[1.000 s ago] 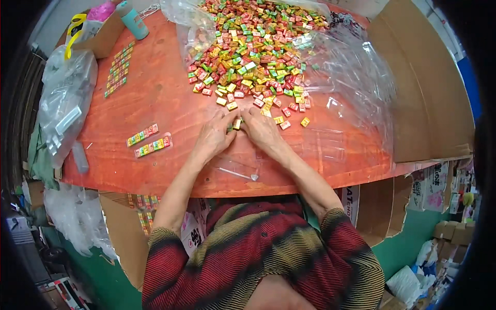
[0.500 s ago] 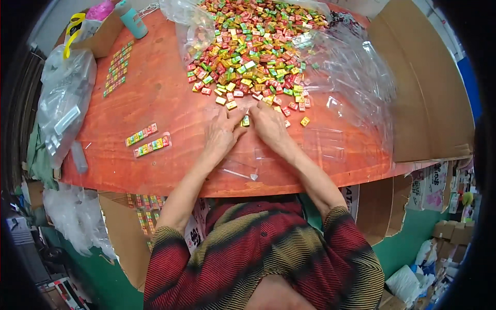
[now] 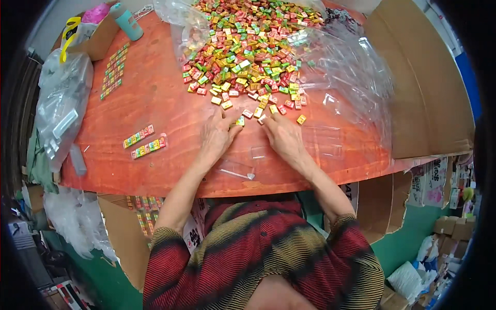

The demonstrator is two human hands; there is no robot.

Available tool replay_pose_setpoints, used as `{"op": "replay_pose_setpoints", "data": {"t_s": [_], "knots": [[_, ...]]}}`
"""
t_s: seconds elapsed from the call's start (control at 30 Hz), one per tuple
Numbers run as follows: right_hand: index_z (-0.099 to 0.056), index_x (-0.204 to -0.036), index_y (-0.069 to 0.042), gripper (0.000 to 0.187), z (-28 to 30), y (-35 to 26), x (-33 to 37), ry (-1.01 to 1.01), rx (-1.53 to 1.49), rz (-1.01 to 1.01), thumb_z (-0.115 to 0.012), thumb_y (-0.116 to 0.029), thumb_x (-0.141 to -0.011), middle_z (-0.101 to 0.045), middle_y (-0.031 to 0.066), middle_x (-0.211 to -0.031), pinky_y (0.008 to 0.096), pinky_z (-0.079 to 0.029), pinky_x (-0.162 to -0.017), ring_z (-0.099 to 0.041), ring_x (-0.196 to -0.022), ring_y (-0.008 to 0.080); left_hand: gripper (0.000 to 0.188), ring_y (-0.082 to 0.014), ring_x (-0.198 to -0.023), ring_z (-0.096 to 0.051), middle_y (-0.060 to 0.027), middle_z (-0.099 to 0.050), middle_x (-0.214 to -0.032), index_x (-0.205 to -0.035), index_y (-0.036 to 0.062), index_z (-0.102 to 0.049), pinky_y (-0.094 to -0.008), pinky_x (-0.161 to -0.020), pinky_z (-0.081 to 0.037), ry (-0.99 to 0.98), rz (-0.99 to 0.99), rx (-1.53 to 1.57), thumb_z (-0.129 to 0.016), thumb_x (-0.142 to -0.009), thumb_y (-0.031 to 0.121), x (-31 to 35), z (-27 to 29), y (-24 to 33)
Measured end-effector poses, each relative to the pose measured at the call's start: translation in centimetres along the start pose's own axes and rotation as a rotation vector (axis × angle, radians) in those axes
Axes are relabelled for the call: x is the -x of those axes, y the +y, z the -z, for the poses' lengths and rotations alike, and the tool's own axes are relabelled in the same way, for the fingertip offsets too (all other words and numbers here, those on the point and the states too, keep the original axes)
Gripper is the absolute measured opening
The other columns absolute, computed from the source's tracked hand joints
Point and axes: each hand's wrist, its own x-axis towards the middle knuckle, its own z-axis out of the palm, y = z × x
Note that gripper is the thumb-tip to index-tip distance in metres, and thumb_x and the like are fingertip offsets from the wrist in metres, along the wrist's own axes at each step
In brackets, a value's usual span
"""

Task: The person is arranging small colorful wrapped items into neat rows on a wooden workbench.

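Note:
A large heap of small block-shaped wrapped candies [image 3: 248,51], red, yellow, green and orange, covers the far middle of the red table [image 3: 175,108]. My left hand [image 3: 214,137] is at the near edge of the heap, thumb and fingers closed on a yellow-green wrapped candy [image 3: 240,121]. Beside it, my right hand [image 3: 285,138] has its fingertips on a reddish wrapped candy [image 3: 262,119]. Between the hands lie a few loose pieces, among them a red-and-white candy [image 3: 247,113]. An unfilled clear plastic tray [image 3: 235,169] rests just in front of my left wrist.
Two filled candy strips [image 3: 147,147] lie at left, with more rows [image 3: 113,72] farther back. Clear plastic bags [image 3: 351,77] and a tall cardboard box [image 3: 423,82] stand at right. A plastic bag [image 3: 64,98] and turquoise bottle [image 3: 126,21] sit at the left edge.
My hands have drawn apart, the right one moving to the right and slightly nearer. A few candies now lie loose between them, pulled out from the heap's near edge.

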Motion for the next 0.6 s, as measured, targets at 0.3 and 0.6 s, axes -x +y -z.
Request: {"op": "replay_pose_setpoints", "data": {"t_s": [0.3,0.6], "knots": [[-0.054,-0.092,-0.002,0.014,-3.7,0.7,-3.6,-0.022,0.112,0.053,-0.048,-0.007,-0.081,-0.052,0.0151,-0.083,0.0414,-0.045,-0.064,-0.056,-0.078,0.0321,0.033,-0.026,-0.074,-0.054,-0.0088,-0.05,-0.082,-0.106,0.0201,-0.064,-0.0371,-0.063,-0.044,-0.003,0.035,0.013,-0.068,-0.073,0.019,-0.5,0.9,-0.3],[-0.054,-0.098,-0.002,0.02,-4.6,1.6,-4.7,-0.144,-0.028,0.197,-0.052,-0.005,-0.078,-0.051,0.0166,-0.087,0.0409,-0.046,-0.066,-0.054,-0.081,0.0336,0.034,-0.0269,-0.08,-0.054,-0.0101,-0.05,-0.082,-0.102,0.0168,-0.065,-0.0385,-0.067,-0.045,0.044,0.055,0.037,-0.07,-0.069,0.017,-0.6,0.8,-1.2]]}}
